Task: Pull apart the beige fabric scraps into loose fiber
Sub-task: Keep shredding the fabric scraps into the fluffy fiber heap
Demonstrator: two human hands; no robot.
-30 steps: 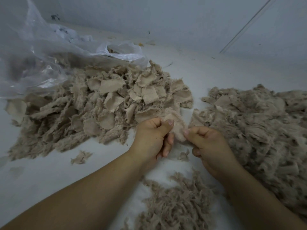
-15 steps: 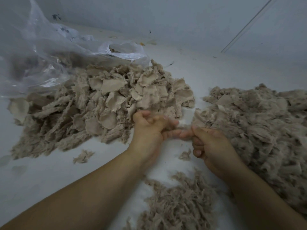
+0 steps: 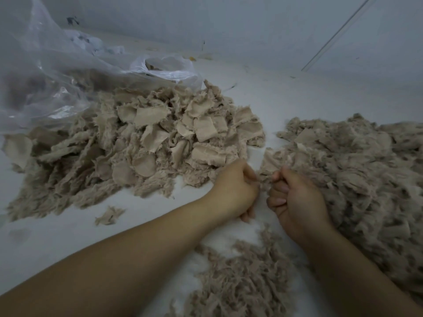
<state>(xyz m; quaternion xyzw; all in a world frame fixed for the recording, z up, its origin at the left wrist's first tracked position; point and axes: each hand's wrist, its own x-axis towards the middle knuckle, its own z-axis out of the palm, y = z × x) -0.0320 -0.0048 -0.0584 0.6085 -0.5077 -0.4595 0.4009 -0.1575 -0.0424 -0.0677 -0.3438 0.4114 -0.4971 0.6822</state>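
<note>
Beige wisps of fiber [image 3: 265, 179] stretch between the two hands, which sit close together over the white desk [image 3: 57, 236]. The left hand [image 3: 235, 191] is curled into a loose fist, its thumb and fingertips pinching one end of the wisp; the right hand [image 3: 297, 202] is curled likewise and pinches the other end, its knuckles facing the left.

By the look of it, the step in hand is the tearing itself: a scrap is nearly drawn out into threads between the two pinches. The next move probably calls for letting the loosened fiber fall and reaching for a fresh scrap.

That supply lies just beyond the left hand: a big heap of fabric scraps [image 3: 148, 138], with flat woven squares showing on top, its near edge almost touching the left knuckles. A clear plastic bag [image 3: 57, 72] slumps behind it. Hard against the right hand spreads a pile of pulled fiber [image 3: 354, 168]; a smaller fluffy pile [image 3: 240, 282] lies between the forearms. One stray tuft [image 3: 109, 216] sits apart at the left.
</note>
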